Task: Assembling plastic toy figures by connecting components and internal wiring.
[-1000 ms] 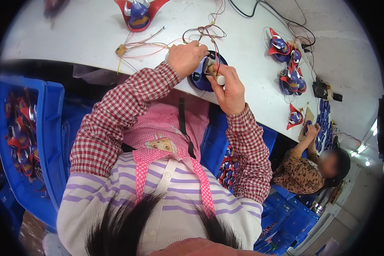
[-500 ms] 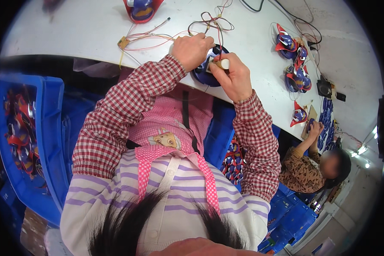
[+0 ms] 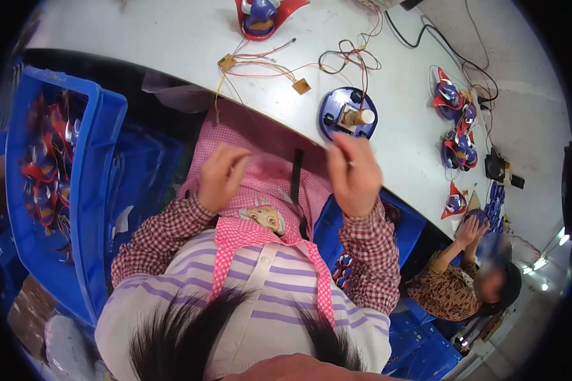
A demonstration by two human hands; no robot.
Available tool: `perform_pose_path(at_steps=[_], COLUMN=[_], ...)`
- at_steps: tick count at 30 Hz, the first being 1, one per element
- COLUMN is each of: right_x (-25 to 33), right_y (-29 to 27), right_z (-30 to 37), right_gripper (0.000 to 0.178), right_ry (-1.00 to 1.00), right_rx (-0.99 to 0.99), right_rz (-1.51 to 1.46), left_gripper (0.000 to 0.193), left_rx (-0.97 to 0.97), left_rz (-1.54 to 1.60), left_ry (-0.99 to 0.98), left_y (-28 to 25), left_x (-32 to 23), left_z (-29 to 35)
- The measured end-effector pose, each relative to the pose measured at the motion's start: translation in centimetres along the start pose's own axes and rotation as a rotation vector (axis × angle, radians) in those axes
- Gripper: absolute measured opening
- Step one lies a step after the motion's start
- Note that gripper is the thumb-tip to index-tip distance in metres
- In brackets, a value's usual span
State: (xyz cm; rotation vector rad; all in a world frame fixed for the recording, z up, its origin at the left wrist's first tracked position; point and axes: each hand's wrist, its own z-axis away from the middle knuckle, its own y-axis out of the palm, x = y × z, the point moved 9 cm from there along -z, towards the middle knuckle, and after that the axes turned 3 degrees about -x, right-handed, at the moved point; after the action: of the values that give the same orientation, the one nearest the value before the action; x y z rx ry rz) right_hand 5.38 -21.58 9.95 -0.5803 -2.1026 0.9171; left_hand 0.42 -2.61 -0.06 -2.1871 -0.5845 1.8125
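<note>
A round blue plastic base (image 3: 329, 103) lies at the table's front edge, with black parts around its inside. In its middle stands a cream cylinder (image 3: 360, 117) on a small pale block, and red and dark wires run up from it. My right hand (image 3: 357, 173) is just in front of the base and apart from it, its fingers bent and smeared by motion. My left hand (image 3: 221, 176) hangs above the pink apron (image 3: 260, 184), fingers loosely curled and apart, with nothing visible in it. Left of the base, a small yellow circuit board (image 3: 302, 86) lies on the table.
Another wired board (image 3: 227, 62) and a red-and-blue toy figure (image 3: 259, 18) are farther left on the white table (image 3: 140, 38). More figures (image 3: 459, 149) line the right side. Blue crates (image 3: 98, 190) stand below at left. A co-worker (image 3: 448, 289) works at far right.
Both hands have let go of the blue base and drawn back toward me, the left one to above the apron. The base stays on the table, and the view has shifted left.
</note>
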Motion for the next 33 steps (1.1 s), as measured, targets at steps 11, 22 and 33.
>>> perform_pose_path(at_steps=[11,22,33], right_x=[-4.9,-6.3,-4.4], right_y=[10.2,9.8,7.4], right_z=[-6.8,-6.2,-7.5], right_gripper=[0.025,0.012,0.012], right_ry=[0.293,0.659,0.725], right_rx=[0.256,0.289,0.068], right_rz=[0.48,-0.282,-0.689], left_gripper=[0.018,0.027,0.03], left_rx=[-0.393,-0.226,-0.095], left_rz=[0.163,-0.359,-0.644], left_ry=[-0.074,0.228,0.174], left_y=[-5.7,-6.8,-4.1], left_x=[3.7,1.7,2.2], left_z=[-2.8,-12.4,-14.8])
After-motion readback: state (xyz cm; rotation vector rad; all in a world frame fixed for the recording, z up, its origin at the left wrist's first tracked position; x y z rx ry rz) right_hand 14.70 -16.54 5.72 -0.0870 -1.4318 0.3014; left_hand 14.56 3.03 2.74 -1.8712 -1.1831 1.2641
